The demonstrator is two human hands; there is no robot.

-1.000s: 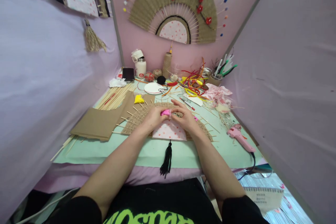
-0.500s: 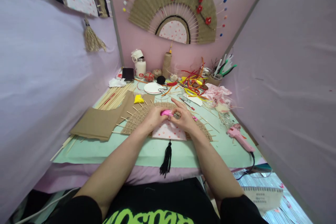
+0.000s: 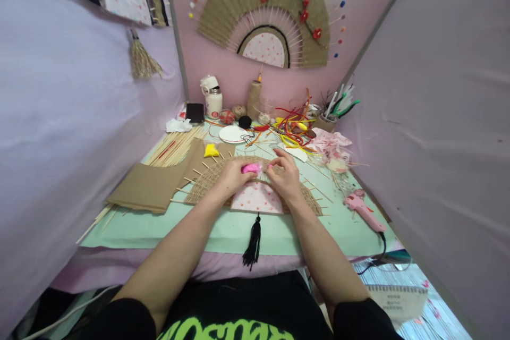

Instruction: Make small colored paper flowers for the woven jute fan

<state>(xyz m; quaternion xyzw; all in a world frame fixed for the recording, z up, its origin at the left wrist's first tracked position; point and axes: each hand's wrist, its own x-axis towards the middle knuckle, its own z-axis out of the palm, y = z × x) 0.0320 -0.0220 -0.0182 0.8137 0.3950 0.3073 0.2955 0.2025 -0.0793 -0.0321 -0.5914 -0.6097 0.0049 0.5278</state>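
Note:
My left hand (image 3: 232, 178) is closed on a small clear bag of bright pink modelling clay (image 3: 251, 168). Just to its right, my right hand (image 3: 287, 176) pinches a small pink bit of clay (image 3: 270, 166) between thumb and forefinger, the other fingers raised. Both hands are over a woven fan (image 3: 206, 180) with thin sticks jutting from its curved edge. A spotted white half-circle (image 3: 257, 197) forms the fan's lower middle, and from it a black tassel (image 3: 252, 241) hangs toward the table's front edge. My hands hide part of the weave.
On the left lie brown cardboard (image 3: 143, 188) and thin wooden sticks (image 3: 171, 143), with a yellow clay packet (image 3: 211, 150) behind the fan. A pink glue gun (image 3: 364, 210) rests at right. Colourful pipe cleaners (image 3: 297, 130) and a white bottle (image 3: 214, 102) stand farther back.
My right hand has drawn away to the right from the pink clay bag, a small pink bit now showing at its fingertips. My left hand still holds the bag, shifted slightly left.

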